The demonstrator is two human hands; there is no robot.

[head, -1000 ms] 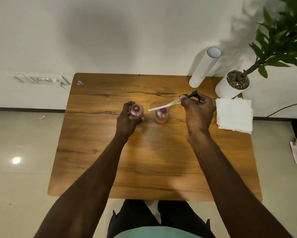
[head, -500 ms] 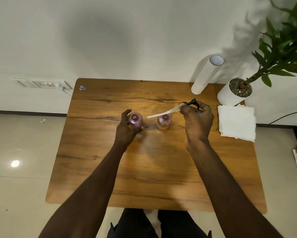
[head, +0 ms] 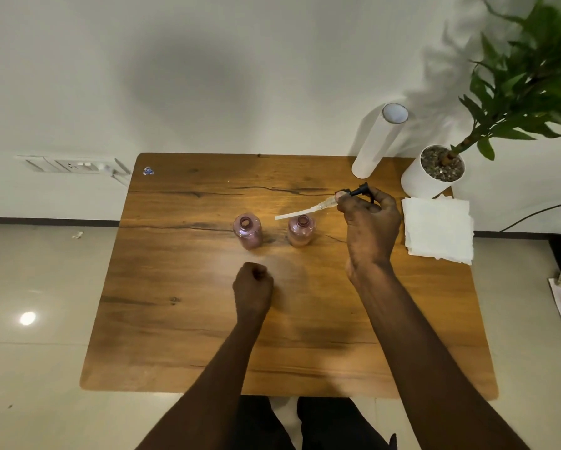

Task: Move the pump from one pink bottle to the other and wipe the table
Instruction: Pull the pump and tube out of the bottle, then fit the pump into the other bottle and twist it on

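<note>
Right hand [head: 368,222] pinches pump [head: 344,198]; left hand [head: 252,287] fisted, empty; steady left bottle [head: 248,230], feed tube straight down.

Two pink bottles stood upright mid-table, side by side, apart, both necks open with no cap. Left bottle [head: 247,231]: translucent pink, rounded shoulders. Right bottle [head: 301,230]: same shape, tint slightly more orange low down. Pump [head: 324,204]: black head, clear collar, pale dip tube; held off the table, lying near horizontal, head to the right, tube tip pointing left and slightly down, passing just above and behind the right bottle's mouth. Table [head: 207,319]: brown wood-grain top, rounded corners
</note>
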